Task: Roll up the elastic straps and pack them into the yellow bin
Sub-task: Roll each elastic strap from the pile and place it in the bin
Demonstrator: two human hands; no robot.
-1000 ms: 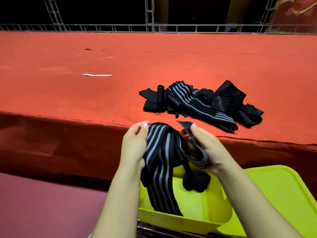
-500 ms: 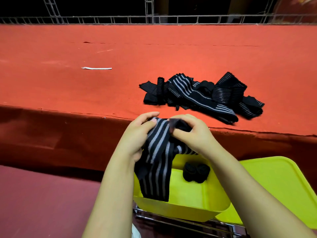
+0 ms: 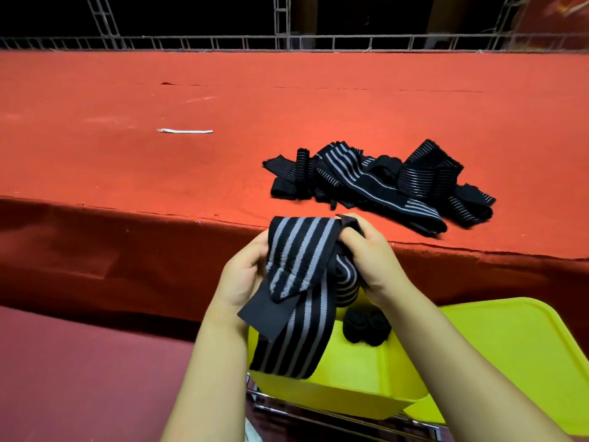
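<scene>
A black elastic strap with grey stripes [image 3: 299,269] is held between both hands above the yellow bin [image 3: 360,374]. My left hand [image 3: 243,275] grips its left side from behind. My right hand [image 3: 369,253] curls round the partly rolled end at the right. The loose tail of the strap hangs down into the bin. Two rolled black straps [image 3: 366,327] lie on the bin's floor. A pile of unrolled straps [image 3: 382,183] lies on the red table [image 3: 159,161] just beyond my hands.
A yellow lid or second bin [image 3: 516,346] lies at the right of the bin. A thin white strip [image 3: 185,131] lies on the red table at the left. A metal wire rack [image 3: 318,413] shows under the bin. A truss railing [image 3: 287,43] runs along the table's far edge.
Both hands turned the strap: its striped face now lies spread over the top between them, and the roll under my right hand has grown. The hanging tail is shorter than a second ago.
</scene>
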